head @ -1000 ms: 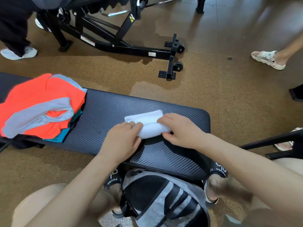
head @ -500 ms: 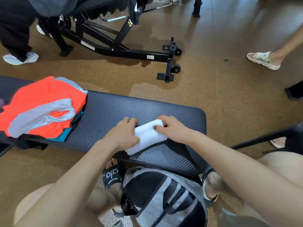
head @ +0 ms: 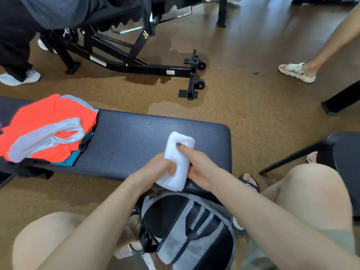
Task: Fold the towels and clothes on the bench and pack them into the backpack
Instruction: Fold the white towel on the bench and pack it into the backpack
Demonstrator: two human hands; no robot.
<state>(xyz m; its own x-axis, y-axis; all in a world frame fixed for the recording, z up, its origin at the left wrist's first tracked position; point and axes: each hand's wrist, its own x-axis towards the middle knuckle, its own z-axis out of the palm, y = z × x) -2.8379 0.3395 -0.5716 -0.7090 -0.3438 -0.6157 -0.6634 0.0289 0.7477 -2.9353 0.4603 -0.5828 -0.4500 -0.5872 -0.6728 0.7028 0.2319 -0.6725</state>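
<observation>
A rolled white towel point(head: 178, 162) is lifted at the near edge of the black padded bench point(head: 136, 141), its lower end hanging over the edge. My left hand point(head: 155, 171) grips its left side, and my right hand point(head: 196, 166) holds the right side with the index finger laid along the top. Directly below, between my knees, sits the grey and black backpack point(head: 187, 228). At the bench's left end lies a pile of clothes: an orange and grey garment point(head: 48, 129) on top of teal and dark pieces.
A black exercise machine frame point(head: 136, 61) with small wheels stands on the brown floor beyond the bench. One person's legs and white shoe point(head: 17, 76) are at far left, another's sandalled foot point(head: 298, 72) at right. A dark chair point(head: 341, 152) is close on my right.
The towel was rolled across the bench, then turned lengthwise and drawn toward me to the bench's near edge. Both hands came closer with it.
</observation>
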